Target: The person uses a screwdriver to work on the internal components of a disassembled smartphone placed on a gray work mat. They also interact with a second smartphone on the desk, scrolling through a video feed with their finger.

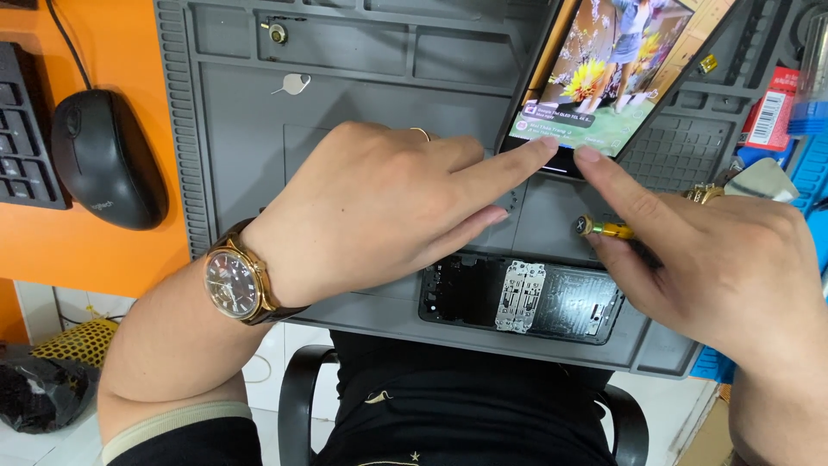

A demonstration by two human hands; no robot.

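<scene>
At one o'clock, I see my left hand (379, 207) forefinger pressing the lit phone (617, 73); my right hand (733, 267) fingers pinch a yellow screwdriver (604, 229) while its forefinger touches the screen.

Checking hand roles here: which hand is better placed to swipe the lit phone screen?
Likely left hand: empty, forefinger on the phone edge. Right hand also grips a screwdriver.
</scene>
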